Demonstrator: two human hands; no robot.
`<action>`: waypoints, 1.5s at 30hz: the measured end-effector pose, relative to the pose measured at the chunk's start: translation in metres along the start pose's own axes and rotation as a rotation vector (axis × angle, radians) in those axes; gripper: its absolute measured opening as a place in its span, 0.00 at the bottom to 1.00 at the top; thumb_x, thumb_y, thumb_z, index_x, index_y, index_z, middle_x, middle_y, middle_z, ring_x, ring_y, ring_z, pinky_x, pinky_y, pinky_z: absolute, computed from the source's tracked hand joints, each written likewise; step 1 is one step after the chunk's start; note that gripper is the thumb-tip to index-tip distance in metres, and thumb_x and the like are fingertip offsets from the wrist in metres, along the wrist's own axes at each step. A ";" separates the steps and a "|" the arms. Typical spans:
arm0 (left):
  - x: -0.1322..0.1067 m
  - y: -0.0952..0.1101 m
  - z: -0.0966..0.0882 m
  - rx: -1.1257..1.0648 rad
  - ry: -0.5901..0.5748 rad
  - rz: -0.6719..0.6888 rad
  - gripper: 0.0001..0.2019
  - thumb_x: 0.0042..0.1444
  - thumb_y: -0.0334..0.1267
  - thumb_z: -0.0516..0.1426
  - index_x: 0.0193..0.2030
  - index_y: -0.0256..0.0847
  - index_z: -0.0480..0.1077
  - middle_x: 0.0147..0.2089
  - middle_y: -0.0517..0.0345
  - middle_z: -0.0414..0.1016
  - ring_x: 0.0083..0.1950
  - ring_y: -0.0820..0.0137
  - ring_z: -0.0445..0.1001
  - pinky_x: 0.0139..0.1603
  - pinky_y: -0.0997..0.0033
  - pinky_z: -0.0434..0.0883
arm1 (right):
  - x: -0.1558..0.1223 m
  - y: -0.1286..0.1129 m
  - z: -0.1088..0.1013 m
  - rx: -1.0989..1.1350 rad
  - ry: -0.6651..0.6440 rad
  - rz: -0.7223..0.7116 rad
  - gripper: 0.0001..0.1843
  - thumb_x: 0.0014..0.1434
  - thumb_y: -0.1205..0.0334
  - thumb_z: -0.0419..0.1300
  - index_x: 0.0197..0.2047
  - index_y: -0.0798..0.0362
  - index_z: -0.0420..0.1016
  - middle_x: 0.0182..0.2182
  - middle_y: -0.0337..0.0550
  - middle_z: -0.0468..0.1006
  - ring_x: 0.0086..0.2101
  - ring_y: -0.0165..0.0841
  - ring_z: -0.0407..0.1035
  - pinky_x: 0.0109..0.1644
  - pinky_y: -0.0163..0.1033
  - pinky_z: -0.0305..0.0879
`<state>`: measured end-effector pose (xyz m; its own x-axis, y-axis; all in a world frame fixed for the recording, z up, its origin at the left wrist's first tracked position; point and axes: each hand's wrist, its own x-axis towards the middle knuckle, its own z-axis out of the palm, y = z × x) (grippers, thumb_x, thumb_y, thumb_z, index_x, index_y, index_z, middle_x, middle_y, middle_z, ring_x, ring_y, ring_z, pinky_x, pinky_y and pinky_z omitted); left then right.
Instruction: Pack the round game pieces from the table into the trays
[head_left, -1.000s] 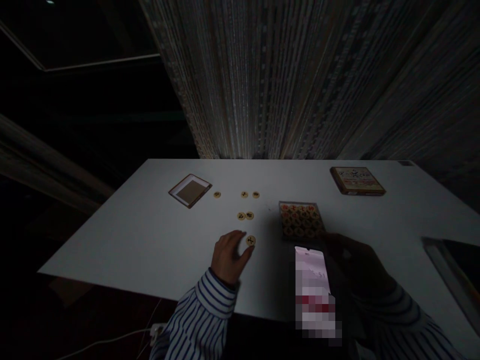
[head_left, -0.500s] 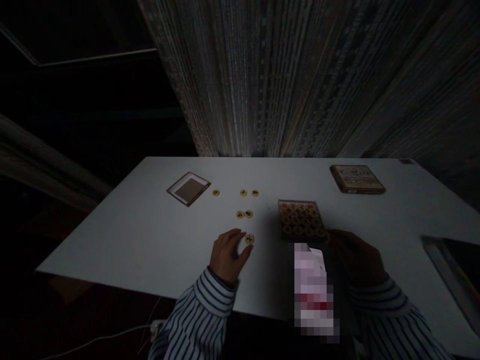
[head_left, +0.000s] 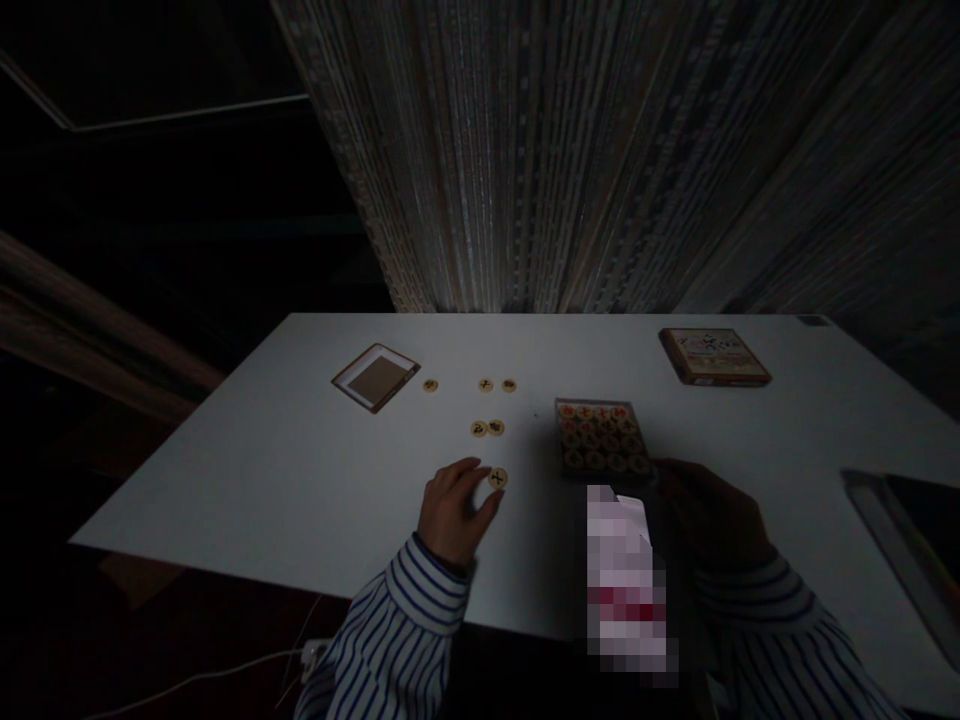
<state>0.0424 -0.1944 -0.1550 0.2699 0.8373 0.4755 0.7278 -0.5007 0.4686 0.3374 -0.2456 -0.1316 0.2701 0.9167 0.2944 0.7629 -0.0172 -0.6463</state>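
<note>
My left hand (head_left: 456,512) has thumb and forefinger closed around the edge of a round xiangqi piece (head_left: 497,478) with a dark character on top. Just beyond it, two more pieces (head_left: 487,429) lie side by side, touching or nearly so. Farther back are a single piece (head_left: 430,385) on the left and a close pair (head_left: 497,385). To the right, a clear case (head_left: 602,438) is filled with xiangqi pieces, red characters at the back and dark ones nearer me. My right hand (head_left: 716,512), in shadow, grips the case at its near right corner; its fingertips are partly hidden.
An open shallow box half (head_left: 376,378) lies at the back left of the white table (head_left: 285,480). A printed box (head_left: 715,357) lies at the back right. Dark flat items (head_left: 915,540) are at the right edge. A striped curtain (head_left: 525,150) hangs behind.
The view has shifted very slightly. Both hands, the pieces and the case stay as they were.
</note>
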 end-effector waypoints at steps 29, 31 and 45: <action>0.000 0.000 -0.002 0.008 -0.010 0.011 0.11 0.49 0.39 0.59 0.41 0.41 0.71 0.44 0.51 0.73 0.45 0.63 0.71 0.45 0.58 0.70 | 0.000 0.001 0.003 0.010 0.021 0.011 0.18 0.51 0.51 0.50 0.34 0.54 0.74 0.29 0.46 0.80 0.30 0.39 0.74 0.32 0.40 0.73; 0.000 0.001 -0.002 0.002 -0.011 0.002 0.11 0.49 0.39 0.59 0.41 0.42 0.71 0.44 0.52 0.74 0.45 0.63 0.71 0.45 0.57 0.70 | 0.000 -0.001 0.002 0.005 0.013 0.018 0.17 0.51 0.52 0.50 0.34 0.53 0.74 0.29 0.46 0.80 0.31 0.39 0.74 0.32 0.40 0.72; 0.004 0.006 -0.012 -0.159 0.024 -0.069 0.11 0.52 0.38 0.56 0.42 0.39 0.71 0.42 0.51 0.75 0.45 0.65 0.72 0.46 0.60 0.71 | 0.009 -0.014 -0.011 0.060 -0.021 -0.069 0.17 0.51 0.50 0.51 0.33 0.51 0.75 0.27 0.46 0.79 0.25 0.37 0.73 0.26 0.39 0.70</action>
<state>0.0398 -0.1968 -0.1410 0.2058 0.8664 0.4549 0.6349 -0.4719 0.6117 0.3353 -0.2412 -0.1124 0.2050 0.9231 0.3253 0.7427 0.0698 -0.6660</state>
